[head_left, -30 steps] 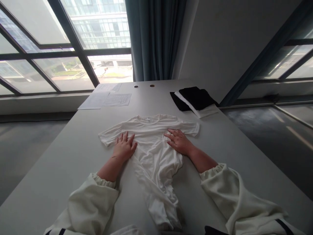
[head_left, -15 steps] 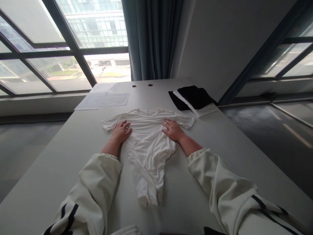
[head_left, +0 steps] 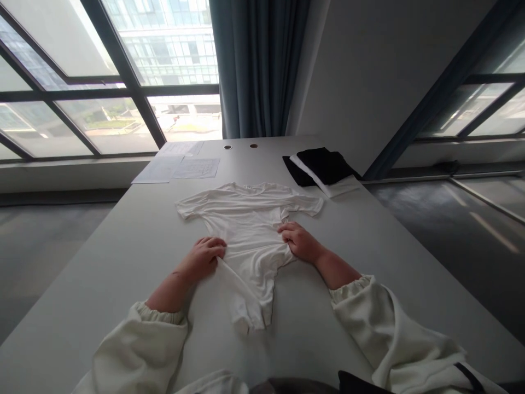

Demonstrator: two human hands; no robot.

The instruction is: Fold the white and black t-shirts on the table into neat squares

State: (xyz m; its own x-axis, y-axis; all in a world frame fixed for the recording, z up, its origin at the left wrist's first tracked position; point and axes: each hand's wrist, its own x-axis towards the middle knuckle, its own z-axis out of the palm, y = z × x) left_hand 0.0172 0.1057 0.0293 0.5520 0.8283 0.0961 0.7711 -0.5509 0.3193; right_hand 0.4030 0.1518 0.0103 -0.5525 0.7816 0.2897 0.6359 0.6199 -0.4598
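Observation:
A white short-sleeved shirt (head_left: 250, 219) lies on the pale table (head_left: 123, 262), its neckline toward the far end and its lower part bunched and narrowed toward me. My left hand (head_left: 206, 254) grips the shirt's left edge below the sleeve, fingers curled over the cloth. On the opposite edge, slightly farther away, my right hand (head_left: 300, 241) pinches the fabric between thumb and fingers. Wrinkles run across the cloth between the two hands.
Folded black cloth (head_left: 324, 165) and white cloth (head_left: 344, 187) lie at the back right. Several paper sheets (head_left: 197, 167) rest at the back left. Two round holes are set in the table's far end. Some white fabric (head_left: 217, 383) shows at the near edge.
Both hands have moved down the shirt toward me, and their spread fingers have closed on its side edges. The middle of the shirt is pulled wider, and its lower end has shifted slightly away.

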